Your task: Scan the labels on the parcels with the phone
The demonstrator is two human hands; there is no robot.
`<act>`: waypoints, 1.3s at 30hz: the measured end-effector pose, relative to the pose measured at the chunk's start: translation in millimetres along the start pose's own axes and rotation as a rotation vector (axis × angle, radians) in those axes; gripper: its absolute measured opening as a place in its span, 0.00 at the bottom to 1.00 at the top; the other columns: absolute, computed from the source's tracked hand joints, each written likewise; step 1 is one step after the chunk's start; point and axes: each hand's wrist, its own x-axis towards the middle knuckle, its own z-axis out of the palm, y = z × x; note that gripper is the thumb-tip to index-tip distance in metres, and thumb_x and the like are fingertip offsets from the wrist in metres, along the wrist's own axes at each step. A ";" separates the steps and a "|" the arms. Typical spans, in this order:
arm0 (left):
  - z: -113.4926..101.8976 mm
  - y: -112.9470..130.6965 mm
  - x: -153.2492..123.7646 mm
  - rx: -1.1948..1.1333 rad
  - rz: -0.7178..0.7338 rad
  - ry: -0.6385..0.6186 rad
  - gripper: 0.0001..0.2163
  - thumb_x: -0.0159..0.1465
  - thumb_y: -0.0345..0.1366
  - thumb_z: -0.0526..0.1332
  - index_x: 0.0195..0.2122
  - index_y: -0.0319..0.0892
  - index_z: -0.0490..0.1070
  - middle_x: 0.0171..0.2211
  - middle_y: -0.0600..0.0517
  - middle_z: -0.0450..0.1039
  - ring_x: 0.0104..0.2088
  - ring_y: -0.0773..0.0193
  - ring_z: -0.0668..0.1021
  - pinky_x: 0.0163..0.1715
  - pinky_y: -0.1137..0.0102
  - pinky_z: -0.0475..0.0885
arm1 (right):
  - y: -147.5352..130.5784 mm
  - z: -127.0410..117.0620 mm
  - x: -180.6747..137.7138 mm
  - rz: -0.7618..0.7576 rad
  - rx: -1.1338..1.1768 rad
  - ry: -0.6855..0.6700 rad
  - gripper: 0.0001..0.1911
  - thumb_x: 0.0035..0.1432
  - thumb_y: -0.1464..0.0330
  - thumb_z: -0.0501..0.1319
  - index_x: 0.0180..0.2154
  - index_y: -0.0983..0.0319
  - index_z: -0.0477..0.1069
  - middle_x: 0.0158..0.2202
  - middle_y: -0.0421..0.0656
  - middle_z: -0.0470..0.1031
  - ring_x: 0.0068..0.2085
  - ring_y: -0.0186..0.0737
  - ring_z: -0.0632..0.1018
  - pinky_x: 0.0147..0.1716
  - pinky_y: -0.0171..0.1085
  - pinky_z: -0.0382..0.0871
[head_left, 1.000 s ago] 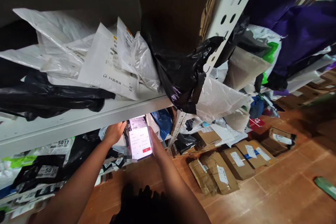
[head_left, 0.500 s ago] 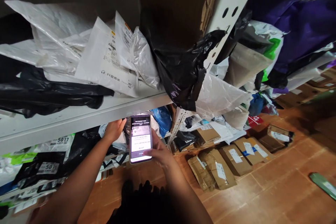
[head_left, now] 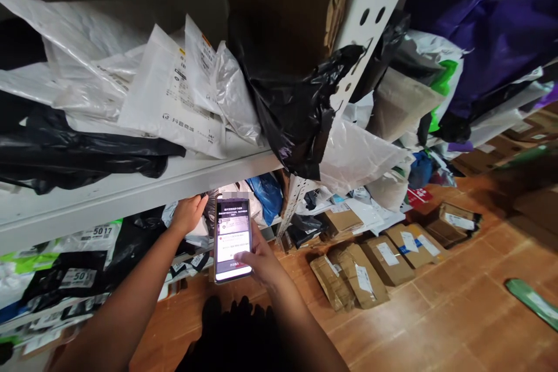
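Observation:
My right hand grips a lit smartphone from its right edge, thumb resting on the lower screen. The phone is upright below the white shelf board. My left hand reaches under that board, fingers curled against a white parcel bag on the lower shelf, beside black labelled bags. What the left fingers grasp is partly hidden.
White mailers and black plastic bags crowd the upper shelf. A perforated white upright stands centre. Brown cardboard parcels lie on the wooden floor to the right, with a green packet at far right.
The phone has come down and toward me, away from the shelf edge, and its screen now shows a dark dialog. The left hand stays under the shelf.

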 end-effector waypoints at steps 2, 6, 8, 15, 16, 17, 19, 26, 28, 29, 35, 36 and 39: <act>0.0 0.3 0.1 -0.003 0.004 0.006 0.20 0.66 0.41 0.44 0.21 0.44 0.68 0.25 0.48 0.71 0.38 0.55 0.75 0.44 0.63 0.68 | -3.2 1.9 -4.9 0.011 0.006 -0.005 0.33 0.37 0.72 0.66 0.49 0.54 0.64 0.49 0.42 0.77 0.51 0.50 0.77 0.55 0.49 0.65; -0.5 1.7 0.2 -0.007 0.018 0.015 0.21 0.66 0.41 0.43 0.21 0.44 0.68 0.27 0.46 0.71 0.39 0.54 0.75 0.44 0.62 0.68 | -7.7 3.6 -13.7 0.047 0.077 -0.051 0.37 0.34 0.73 0.68 0.50 0.54 0.64 0.49 0.42 0.77 0.51 0.52 0.77 0.53 0.50 0.67; -0.8 2.2 0.3 -0.007 0.025 0.017 0.20 0.66 0.41 0.43 0.22 0.44 0.68 0.28 0.46 0.71 0.39 0.53 0.75 0.45 0.62 0.68 | -8.9 3.4 -17.5 0.043 0.087 -0.084 0.40 0.34 0.73 0.69 0.53 0.53 0.63 0.51 0.43 0.76 0.51 0.53 0.78 0.52 0.51 0.68; -0.7 4.0 -1.0 -0.002 0.025 0.033 0.19 0.67 0.40 0.44 0.23 0.44 0.67 0.29 0.46 0.71 0.42 0.54 0.74 0.48 0.62 0.68 | -10.2 -1.3 -25.5 0.006 -0.007 -0.074 0.42 0.37 0.74 0.68 0.57 0.54 0.61 0.53 0.43 0.75 0.54 0.53 0.75 0.53 0.50 0.67; -0.8 4.8 -1.6 0.000 0.022 0.036 0.19 0.67 0.40 0.44 0.23 0.44 0.67 0.29 0.46 0.71 0.43 0.54 0.75 0.48 0.63 0.68 | -9.5 -3.0 -27.4 -0.002 -0.024 -0.071 0.41 0.37 0.74 0.67 0.56 0.54 0.61 0.53 0.43 0.75 0.53 0.53 0.76 0.51 0.49 0.68; -1.0 5.9 -2.3 0.004 0.018 0.040 0.19 0.67 0.40 0.44 0.23 0.44 0.68 0.30 0.46 0.72 0.43 0.54 0.75 0.49 0.63 0.68 | -8.4 -5.1 -30.1 -0.009 -0.037 -0.063 0.41 0.37 0.75 0.67 0.56 0.54 0.62 0.53 0.43 0.75 0.53 0.52 0.76 0.50 0.48 0.69; -2.3 9.0 -3.3 0.015 0.007 0.048 0.18 0.67 0.39 0.45 0.25 0.44 0.69 0.31 0.47 0.73 0.44 0.54 0.75 0.49 0.63 0.68 | -5.3 -10.9 -37.9 -0.010 -0.038 -0.031 0.41 0.37 0.76 0.67 0.56 0.53 0.63 0.52 0.42 0.76 0.51 0.50 0.77 0.49 0.46 0.70; -9.8 44.2 3.6 0.103 -0.115 0.050 0.16 0.65 0.36 0.50 0.48 0.40 0.73 0.40 0.43 0.76 0.46 0.51 0.75 0.50 0.60 0.67 | 12.2 -48.3 -81.3 0.024 0.310 0.039 0.36 0.33 0.66 0.75 0.49 0.53 0.72 0.45 0.42 0.81 0.41 0.46 0.81 0.38 0.40 0.74; -7.2 63.6 8.8 0.131 -0.129 0.032 0.17 0.66 0.34 0.49 0.51 0.45 0.73 0.39 0.45 0.76 0.46 0.51 0.75 0.52 0.58 0.64 | 18.0 -60.8 -90.9 -0.015 0.308 0.117 0.32 0.34 0.64 0.75 0.46 0.55 0.74 0.44 0.44 0.81 0.42 0.47 0.81 0.39 0.42 0.75; -4.8 73.5 11.8 0.147 -0.143 0.026 0.17 0.66 0.37 0.50 0.53 0.46 0.72 0.40 0.43 0.76 0.48 0.48 0.74 0.52 0.55 0.63 | 20.7 -66.4 -94.5 -0.021 0.295 0.150 0.32 0.34 0.63 0.75 0.46 0.55 0.74 0.45 0.44 0.81 0.43 0.49 0.81 0.40 0.43 0.75; 7.6 103.5 33.3 0.199 -0.183 -0.030 0.23 0.65 0.51 0.54 0.55 0.44 0.72 0.48 0.35 0.73 0.52 0.35 0.70 0.51 0.43 0.59 | 26.8 -81.6 -102.6 -0.038 0.282 0.237 0.31 0.39 0.63 0.72 0.49 0.53 0.73 0.49 0.45 0.80 0.45 0.55 0.81 0.43 0.52 0.76; 7.4 102.3 36.7 0.195 -0.155 -0.051 0.21 0.66 0.48 0.53 0.54 0.44 0.72 0.47 0.36 0.74 0.52 0.38 0.71 0.51 0.44 0.59 | 26.3 -81.7 -103.7 -0.042 0.282 0.256 0.30 0.39 0.64 0.72 0.48 0.53 0.74 0.47 0.44 0.81 0.45 0.55 0.81 0.43 0.52 0.76; 4.9 93.9 47.2 0.172 -0.016 -0.129 0.16 0.68 0.41 0.54 0.54 0.43 0.71 0.51 0.41 0.72 0.54 0.47 0.71 0.54 0.47 0.62 | 24.7 -81.6 -110.6 -0.045 0.280 0.306 0.26 0.38 0.67 0.72 0.44 0.54 0.76 0.42 0.43 0.83 0.44 0.53 0.82 0.42 0.51 0.76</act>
